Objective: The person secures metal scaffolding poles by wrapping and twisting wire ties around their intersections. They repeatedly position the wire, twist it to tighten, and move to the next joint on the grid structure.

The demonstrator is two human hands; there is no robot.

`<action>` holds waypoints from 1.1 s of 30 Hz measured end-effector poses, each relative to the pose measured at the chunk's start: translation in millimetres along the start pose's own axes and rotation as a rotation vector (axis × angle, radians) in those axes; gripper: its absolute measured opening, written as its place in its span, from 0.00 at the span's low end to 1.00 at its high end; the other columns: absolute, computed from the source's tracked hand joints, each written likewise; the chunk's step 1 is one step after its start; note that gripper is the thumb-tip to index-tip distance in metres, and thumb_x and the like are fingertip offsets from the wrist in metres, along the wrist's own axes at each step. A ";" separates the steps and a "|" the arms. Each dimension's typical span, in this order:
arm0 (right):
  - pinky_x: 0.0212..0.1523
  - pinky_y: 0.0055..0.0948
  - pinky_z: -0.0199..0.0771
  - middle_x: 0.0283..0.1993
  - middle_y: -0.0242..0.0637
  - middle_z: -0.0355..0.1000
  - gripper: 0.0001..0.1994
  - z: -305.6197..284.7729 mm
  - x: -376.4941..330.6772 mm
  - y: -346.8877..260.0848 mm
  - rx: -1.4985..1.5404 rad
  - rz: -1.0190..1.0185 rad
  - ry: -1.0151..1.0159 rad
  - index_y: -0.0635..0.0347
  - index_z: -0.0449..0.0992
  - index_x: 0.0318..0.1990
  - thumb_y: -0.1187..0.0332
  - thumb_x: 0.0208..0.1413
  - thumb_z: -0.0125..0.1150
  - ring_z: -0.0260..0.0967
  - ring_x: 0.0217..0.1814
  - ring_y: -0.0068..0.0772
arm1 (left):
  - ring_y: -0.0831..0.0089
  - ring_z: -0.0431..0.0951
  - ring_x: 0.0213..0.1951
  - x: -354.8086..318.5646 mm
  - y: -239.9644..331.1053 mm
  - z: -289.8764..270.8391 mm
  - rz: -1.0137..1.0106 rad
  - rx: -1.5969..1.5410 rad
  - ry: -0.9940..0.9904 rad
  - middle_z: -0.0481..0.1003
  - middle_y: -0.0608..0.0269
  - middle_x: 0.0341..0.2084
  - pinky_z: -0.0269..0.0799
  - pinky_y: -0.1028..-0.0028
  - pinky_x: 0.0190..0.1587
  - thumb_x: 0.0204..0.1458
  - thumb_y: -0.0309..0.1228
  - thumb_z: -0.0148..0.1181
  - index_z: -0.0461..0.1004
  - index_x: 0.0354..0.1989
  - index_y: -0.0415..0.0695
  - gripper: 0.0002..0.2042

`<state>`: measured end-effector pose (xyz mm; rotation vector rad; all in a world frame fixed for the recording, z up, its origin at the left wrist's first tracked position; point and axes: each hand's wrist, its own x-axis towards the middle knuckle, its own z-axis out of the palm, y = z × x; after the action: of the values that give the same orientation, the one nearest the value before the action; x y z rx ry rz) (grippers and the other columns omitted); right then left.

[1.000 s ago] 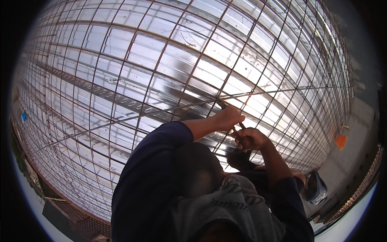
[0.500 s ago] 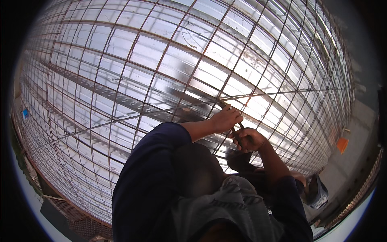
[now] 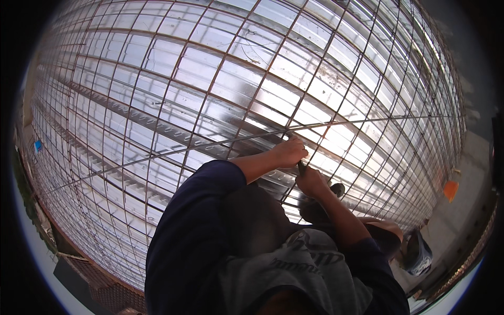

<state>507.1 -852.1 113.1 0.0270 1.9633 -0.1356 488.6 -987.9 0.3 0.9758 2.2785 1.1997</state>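
Note:
Both my hands work close together over a steel rebar mesh [image 3: 242, 122], beside a long thin rod [image 3: 210, 144] that runs slantwise across it. My right hand [image 3: 312, 182] is closed round the handles of dark pliers [image 3: 301, 168]; their handles look pressed together. Just beyond it, my left hand [image 3: 290, 152] is closed at the upper end of the pliers, near a crossing of bars under the rod. Whatever the left fingers grip is hidden beneath them, and the jaws cannot be made out.
Shiny ribbed metal decking [image 3: 220, 68] lies beneath the mesh, with glare right of my hands. My shoe [image 3: 314, 210] is close by my right forearm. A dark bucket-like container [image 3: 418, 254] stands lower right, an orange object [image 3: 450, 190] far right, a blue one [image 3: 37, 146] far left.
The handles of the pliers, spread apart before, have come together in my right hand. That hand has turned over and shifted slightly left; my left hand has moved a little left.

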 end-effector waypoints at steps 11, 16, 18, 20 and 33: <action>0.35 0.36 0.81 0.49 0.49 0.70 0.34 -5.7 -21.6 8.7 1.275 -0.127 -0.440 0.58 0.48 0.67 0.72 0.52 0.53 0.75 0.40 0.40 | 0.56 0.77 0.37 -33.2 -18.4 -6.7 -0.905 -0.695 0.140 0.71 0.49 0.39 0.74 0.61 0.39 0.49 0.32 0.54 0.69 0.44 0.39 0.15; 0.41 0.35 0.74 0.52 0.51 0.69 0.37 31.5 -8.3 16.5 0.600 -0.315 -0.077 0.59 0.44 0.68 0.69 0.52 0.55 0.73 0.43 0.40 | 0.68 0.77 0.35 -41.8 -19.8 16.8 -0.911 -1.372 0.280 0.72 0.58 0.37 0.75 0.69 0.34 0.50 0.34 0.56 0.73 0.39 0.40 0.12; 0.45 0.39 0.71 0.52 0.55 0.68 0.36 56.1 2.6 28.1 0.422 -0.352 0.058 0.60 0.45 0.67 0.67 0.53 0.54 0.72 0.45 0.46 | 0.70 0.76 0.34 -38.4 -13.7 14.8 -0.936 -1.421 0.287 0.72 0.58 0.35 0.74 0.71 0.31 0.51 0.33 0.57 0.74 0.37 0.39 0.10; 0.49 0.43 0.68 0.51 0.57 0.68 0.35 59.7 2.8 27.6 0.308 -0.368 0.133 0.60 0.44 0.67 0.66 0.54 0.53 0.69 0.50 0.53 | 0.71 0.77 0.32 -30.0 0.0 -7.8 -1.001 -1.439 0.233 0.72 0.58 0.33 0.74 0.74 0.29 0.51 0.34 0.58 0.74 0.35 0.39 0.10; 0.42 0.34 0.73 0.50 0.44 0.71 0.28 17.2 5.9 10.4 0.865 -0.263 -0.290 0.60 0.61 0.63 0.56 0.58 0.53 0.71 0.47 0.36 | 0.69 0.78 0.24 -43.6 -26.8 28.4 -0.994 -1.210 -0.011 0.76 0.55 0.26 0.75 0.72 0.25 0.51 0.32 0.55 0.72 0.35 0.34 0.11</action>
<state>521.4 -843.9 100.3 0.2955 1.4842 -1.0881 525.0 -1014.3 -37.1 -0.5266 1.1912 1.5752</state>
